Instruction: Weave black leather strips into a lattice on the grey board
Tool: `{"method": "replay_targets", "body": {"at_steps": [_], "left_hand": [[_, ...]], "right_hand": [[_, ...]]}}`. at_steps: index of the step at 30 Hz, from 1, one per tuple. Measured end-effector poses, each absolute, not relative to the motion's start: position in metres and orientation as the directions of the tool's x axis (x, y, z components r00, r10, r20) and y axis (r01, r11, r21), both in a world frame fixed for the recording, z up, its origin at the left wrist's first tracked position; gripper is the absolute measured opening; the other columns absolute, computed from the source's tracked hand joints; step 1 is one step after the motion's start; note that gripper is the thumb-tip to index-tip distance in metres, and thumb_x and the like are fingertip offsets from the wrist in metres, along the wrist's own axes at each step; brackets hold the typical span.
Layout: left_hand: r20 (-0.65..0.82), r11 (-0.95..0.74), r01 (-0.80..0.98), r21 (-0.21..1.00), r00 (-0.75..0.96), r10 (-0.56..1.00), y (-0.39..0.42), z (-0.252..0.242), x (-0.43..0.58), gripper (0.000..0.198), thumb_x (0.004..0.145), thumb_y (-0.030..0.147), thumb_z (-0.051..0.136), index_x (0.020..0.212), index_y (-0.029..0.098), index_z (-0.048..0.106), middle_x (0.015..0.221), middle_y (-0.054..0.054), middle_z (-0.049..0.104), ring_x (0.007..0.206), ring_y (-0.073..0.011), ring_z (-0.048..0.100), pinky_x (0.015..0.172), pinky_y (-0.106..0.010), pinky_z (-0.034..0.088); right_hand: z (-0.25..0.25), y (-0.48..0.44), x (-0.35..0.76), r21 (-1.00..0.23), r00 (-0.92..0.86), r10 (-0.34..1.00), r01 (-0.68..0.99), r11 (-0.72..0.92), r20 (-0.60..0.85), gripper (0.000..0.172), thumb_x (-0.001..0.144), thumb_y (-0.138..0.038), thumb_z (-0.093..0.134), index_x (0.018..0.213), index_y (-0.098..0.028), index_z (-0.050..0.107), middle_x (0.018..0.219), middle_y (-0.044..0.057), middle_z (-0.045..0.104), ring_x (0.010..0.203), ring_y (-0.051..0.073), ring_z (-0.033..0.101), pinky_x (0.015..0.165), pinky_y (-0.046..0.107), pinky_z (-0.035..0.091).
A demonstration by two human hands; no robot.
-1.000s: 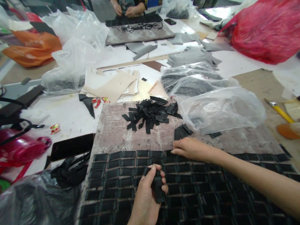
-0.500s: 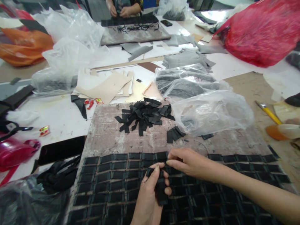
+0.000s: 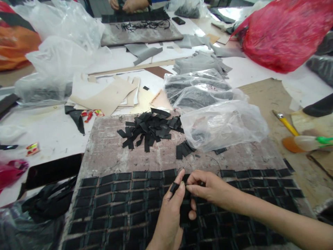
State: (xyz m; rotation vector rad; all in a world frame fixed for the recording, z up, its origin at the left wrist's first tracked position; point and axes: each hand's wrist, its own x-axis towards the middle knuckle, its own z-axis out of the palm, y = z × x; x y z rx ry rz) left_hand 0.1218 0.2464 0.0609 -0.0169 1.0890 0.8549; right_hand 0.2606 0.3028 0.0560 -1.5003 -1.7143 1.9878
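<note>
My left hand [image 3: 171, 208] is closed around black fabric strips [image 3: 185, 213], its thumb and forefinger pressed together at their upper end. Right beside those fingertips, my right hand [image 3: 208, 184] is pinched, and whatever lies between its fingers is too dark and small to make out. Both hands are over rows of short black strips [image 3: 90, 181] laid edge to edge on a worn, brownish board [image 3: 104, 146]. Farther back on the board lie a loose heap of black strips [image 3: 151, 128] and a small fanned stack [image 3: 184, 150].
Clear plastic bags [image 3: 223, 125] lie behind the board. At right are a yellow-handled brush [image 3: 287, 125] and a bottle with orange liquid [image 3: 296, 144]. A black phone [image 3: 53, 170] rests at left. Across the table, another person's hands [image 3: 130, 6] hold dark material.
The view has shifted slightly, so the table appears farther left. My left hand's forefinger has lifted, and my right fingertips have drawn back from the top row to meet the left hand.
</note>
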Motion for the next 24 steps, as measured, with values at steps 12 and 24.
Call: {"method": "replay_targets", "body": {"at_steps": [12,24], "left_hand": [[-0.794,0.668,-0.633,0.391,0.135,0.593,0.258,0.057,0.125,0.044,0.085,0.031,0.051,0.126,0.016,0.045,0.079,-0.007,0.062,0.059,-0.0135,0.056,0.045,-0.021,0.039],[-0.79,0.643,-0.728,0.235,0.243,0.563,0.254,0.051,0.124,0.025,0.079,0.031,0.061,0.096,0.012,0.059,0.072,-0.002,0.057,0.051,-0.0055,0.047,0.039,-0.013,0.027]], "right_hand": [[0.048,0.304,0.271,-0.802,-0.327,0.736,0.326,-0.501,-0.593,0.031,0.079,-0.046,0.055,0.074,-0.015,0.055,0.06,-0.002,0.053,0.049,0.009,0.047,0.045,0.019,0.036],[0.072,0.313,0.29,-0.468,-0.86,0.442,0.289,0.835,0.257,0.018,0.092,-0.014,0.041,0.102,-0.015,0.056,0.085,0.007,0.063,0.072,0.014,0.056,0.063,0.025,0.045]]}}
